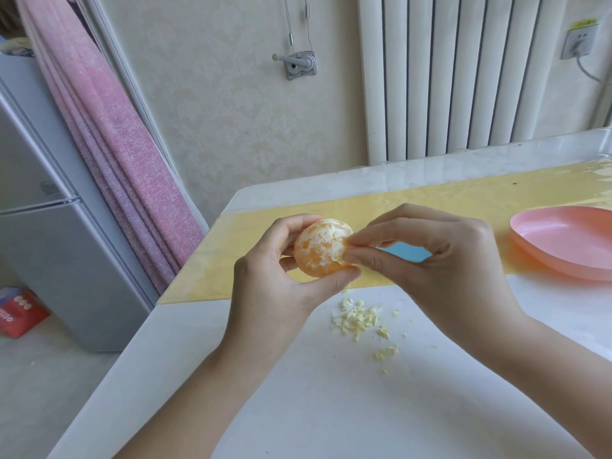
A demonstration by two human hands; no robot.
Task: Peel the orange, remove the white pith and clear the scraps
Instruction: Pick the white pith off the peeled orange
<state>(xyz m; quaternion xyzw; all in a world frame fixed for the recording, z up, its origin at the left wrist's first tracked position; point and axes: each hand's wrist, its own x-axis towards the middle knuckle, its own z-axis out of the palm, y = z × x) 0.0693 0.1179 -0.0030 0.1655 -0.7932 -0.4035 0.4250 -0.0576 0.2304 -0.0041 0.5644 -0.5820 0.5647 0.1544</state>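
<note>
A left hand (281, 270) cradles the peeled orange (323, 248) above the tabletop (298, 409), while the right hand (427, 256) pinches a pith strand at its side; the soft, light, probably slippery fruit wants gentle fingertip holds.

Hardly anything is coming through legibly here. The red box (20, 311) lying on the floor beside the fridge (66, 260) is showing white lettering along its lower edge (something like "ttio", the start cut off and too blurred to trust), with a row of small white round marks above it. A grey label (50, 188) on the fridge door is carrying print too small to read. The green-yellow sticker (584, 24) above the wall socket (578, 44) is blurring out entirely.
</note>
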